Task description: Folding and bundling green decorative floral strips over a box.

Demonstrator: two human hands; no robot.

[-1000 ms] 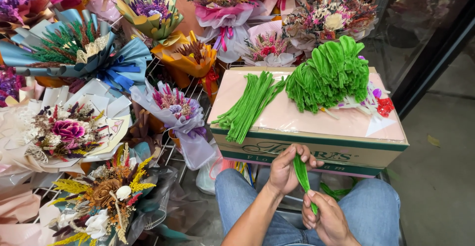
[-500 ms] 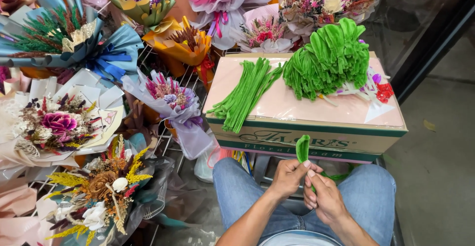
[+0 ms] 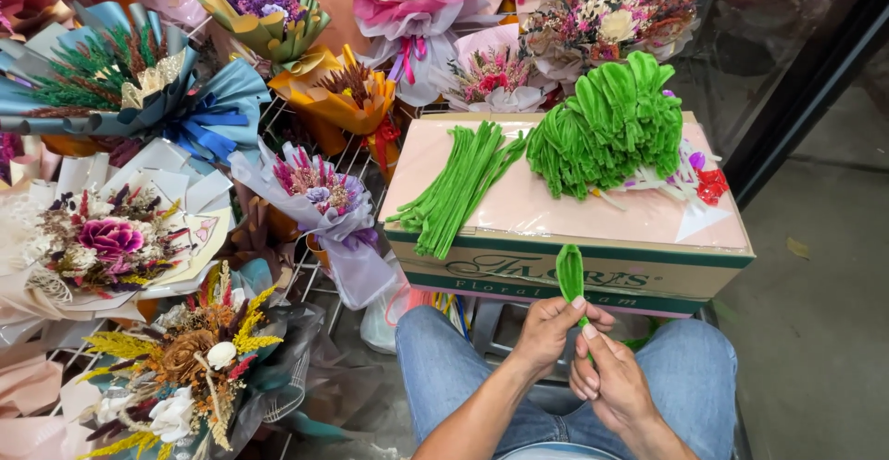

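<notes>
Head view: the hands are seen from above at the lower centre of the frame, over a lap in blue jeans [image 3: 435, 349].
Left hand [image 3: 546, 330]: closed in a pinch; the base of a green chenille loop [image 3: 569, 273] is gripped between thumb and fingertips.
Right hand [image 3: 611, 386]: curled just beside and below the left, its fingertips closed on the lower stem, which is mostly hidden behind the fingers.
Green chenille loop: held upright in front of the cardboard box [image 3: 574, 261], a narrow leaf-shaped fold with a closed, rounded top.
Change over the last second: the green piece, which earlier lay slanted between the two hands as a longer strip, has been brought upright and shortened into the folded loop; the hands have been drawn together at its base.
Meaning for the work: the fold appears to be finished and the twisting at the base is judged to be in hand.
Straight green stems [image 3: 458, 187]: laid in a bundle on the pink sheet on the box top, centre of the frame.
Pile of finished green loops [image 3: 611, 122]: heaped at the upper right of the box.
Bouquets [image 3: 315, 187]: wrapped and stacked across the left and top of the frame.
</notes>
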